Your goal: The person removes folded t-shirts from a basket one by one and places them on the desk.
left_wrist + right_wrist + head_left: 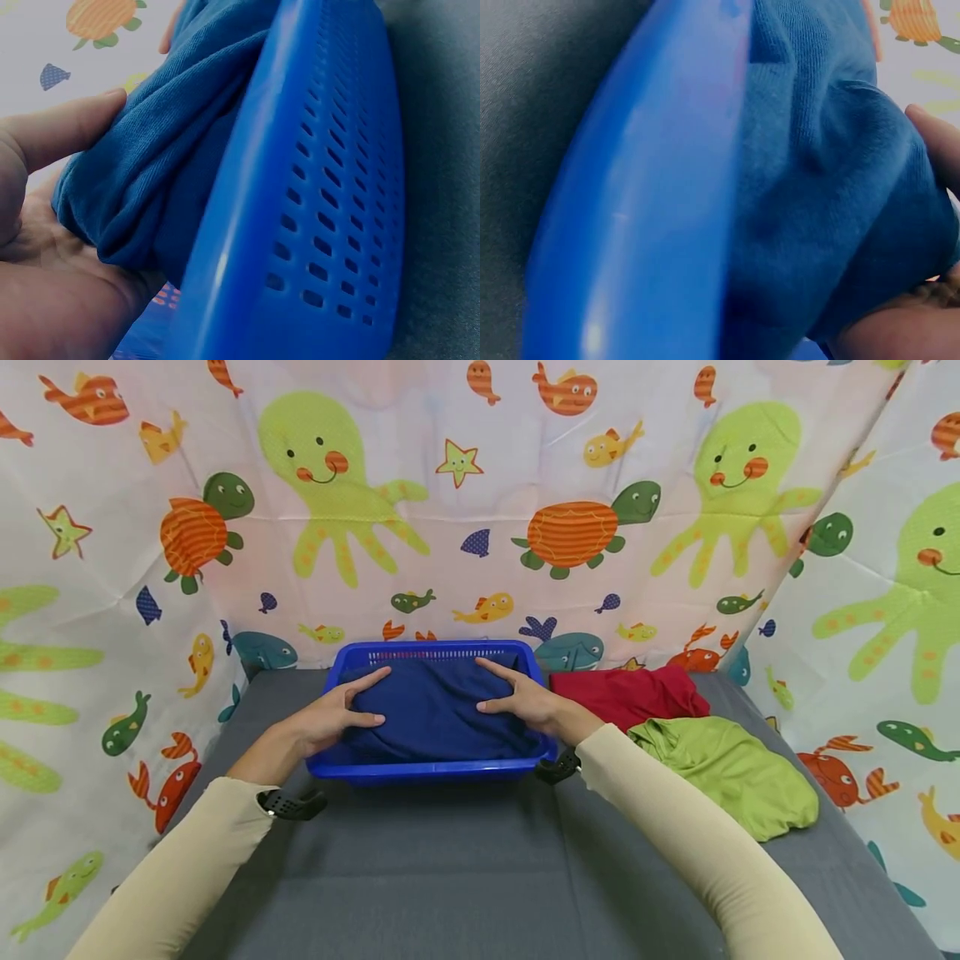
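A dark blue cloth (435,710) lies bunched in a blue plastic basket (442,769). My left hand (330,718) holds the cloth's left side, and my right hand (534,702) holds its right side. In the left wrist view the thumb (75,124) lies along the cloth's upper folds, with the palm beneath the bundle. The right wrist view has the cloth (832,187) bulging between a finger and the lower part of the hand. Most of the other fingers are hidden by the cloth.
Right of the basket, a red cloth (622,695) and a lime green cloth (738,768) lie crumpled on the grey table surface (442,877). A curtain (450,585) printed with sea animals hangs behind the basket and along both sides.
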`<state>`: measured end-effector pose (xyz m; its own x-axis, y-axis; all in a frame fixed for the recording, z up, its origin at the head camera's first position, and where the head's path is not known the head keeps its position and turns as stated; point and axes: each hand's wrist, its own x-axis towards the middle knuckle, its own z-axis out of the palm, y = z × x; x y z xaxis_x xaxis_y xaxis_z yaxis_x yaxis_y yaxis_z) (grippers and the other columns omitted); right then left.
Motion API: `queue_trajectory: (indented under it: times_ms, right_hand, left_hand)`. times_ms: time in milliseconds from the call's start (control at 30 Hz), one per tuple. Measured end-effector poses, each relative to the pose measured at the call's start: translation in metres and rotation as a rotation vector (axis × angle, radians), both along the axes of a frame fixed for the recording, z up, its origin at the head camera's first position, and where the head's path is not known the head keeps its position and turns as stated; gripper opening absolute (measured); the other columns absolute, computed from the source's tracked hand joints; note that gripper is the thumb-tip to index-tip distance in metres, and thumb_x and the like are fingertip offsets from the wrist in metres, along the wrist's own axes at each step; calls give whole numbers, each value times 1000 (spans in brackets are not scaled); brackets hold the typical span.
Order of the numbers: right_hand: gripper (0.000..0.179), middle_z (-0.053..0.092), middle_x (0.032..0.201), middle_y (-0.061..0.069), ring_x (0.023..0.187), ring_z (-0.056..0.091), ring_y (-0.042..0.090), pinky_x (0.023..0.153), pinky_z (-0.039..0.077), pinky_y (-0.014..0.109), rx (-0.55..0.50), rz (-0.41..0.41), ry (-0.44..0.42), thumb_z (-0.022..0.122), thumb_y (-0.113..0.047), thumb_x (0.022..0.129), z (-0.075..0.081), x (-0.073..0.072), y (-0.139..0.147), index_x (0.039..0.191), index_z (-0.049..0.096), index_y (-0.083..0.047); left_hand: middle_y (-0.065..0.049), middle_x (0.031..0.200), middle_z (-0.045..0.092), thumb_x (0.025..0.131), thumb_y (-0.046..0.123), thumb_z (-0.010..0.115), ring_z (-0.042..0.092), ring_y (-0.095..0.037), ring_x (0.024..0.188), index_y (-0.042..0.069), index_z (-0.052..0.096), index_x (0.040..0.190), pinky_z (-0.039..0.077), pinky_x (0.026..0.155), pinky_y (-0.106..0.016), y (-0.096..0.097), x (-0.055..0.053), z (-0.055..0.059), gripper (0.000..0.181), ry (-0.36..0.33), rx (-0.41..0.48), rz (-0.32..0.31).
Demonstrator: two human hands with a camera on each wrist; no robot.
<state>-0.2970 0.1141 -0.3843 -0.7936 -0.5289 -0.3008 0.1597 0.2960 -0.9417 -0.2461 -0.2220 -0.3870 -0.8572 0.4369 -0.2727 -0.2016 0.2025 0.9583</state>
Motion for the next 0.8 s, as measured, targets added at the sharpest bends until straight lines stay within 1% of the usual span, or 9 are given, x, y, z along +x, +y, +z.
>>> queue_trajectory:
  times_ms: [167,267,467,600,800]
  right_hand:
    - [82,21,166,6,150,30,33,122,27,61,-37,8,24,69,-12,96,5,1,-1,160,26,-41]
    - [82,23,165,8,149,32,34,121,29,61,-32,21,36,68,-12,97,9,3,-1,160,24,-41]
    - [82,20,166,6,148,32,33,121,31,57,13,36,39,69,-15,96,17,7,2,160,25,-43]
    - [81,18,166,4,148,32,33,121,32,57,17,50,43,69,-17,96,22,9,5,158,27,-46]
    - [80,12,169,2,151,27,32,123,28,58,8,98,50,66,-16,98,31,14,10,159,24,-45]
  left_hand:
    - [-13,172,-1,99,8,63,11,-42,156,30,13,164,14,124,-64,-2,4,5,84,32,16,4]
    - [-12,172,-2,99,8,62,9,-41,157,31,13,164,12,124,-64,-2,6,8,84,51,22,3]
    - [-11,172,-4,99,10,63,8,-42,157,32,11,164,14,124,-65,-2,13,15,86,82,16,-21]
    - [-12,172,-5,99,10,64,8,-43,156,33,10,164,17,123,-65,-3,18,18,88,104,17,-27]
    - [-10,172,-2,99,10,64,12,-43,156,33,11,164,21,122,-64,-4,22,22,87,116,29,-32]
